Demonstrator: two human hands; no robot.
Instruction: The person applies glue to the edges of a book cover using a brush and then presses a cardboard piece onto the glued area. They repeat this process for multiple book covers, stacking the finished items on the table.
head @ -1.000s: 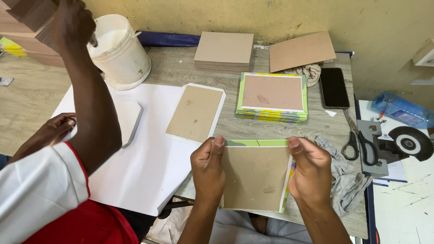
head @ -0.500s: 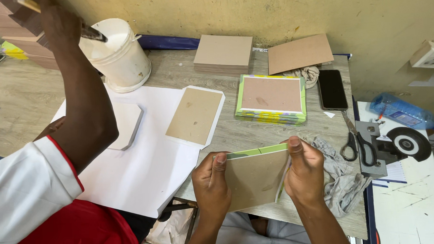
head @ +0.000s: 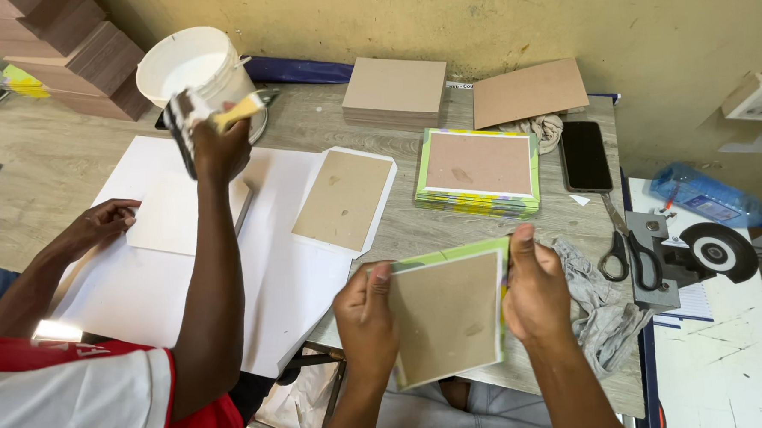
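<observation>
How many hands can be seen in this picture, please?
4: left hand and right hand hold a covered board; a co-worker's hand lifts a brush, another hand presses paper.

Bare forearms, no sleeves, rings or watch; left grip (head: 366,313) and right grip (head: 534,293) ungloved.

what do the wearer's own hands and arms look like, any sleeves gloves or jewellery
Both forearms are bare up to the bottom edge of the picture, with no sleeves in view. The left hand and the right hand wear no gloves, and no rings, watch or bracelets show. Fingernails are short and unpainted. The red and white sleeve at the lower left belongs to a co-worker, not the wearer.
</observation>
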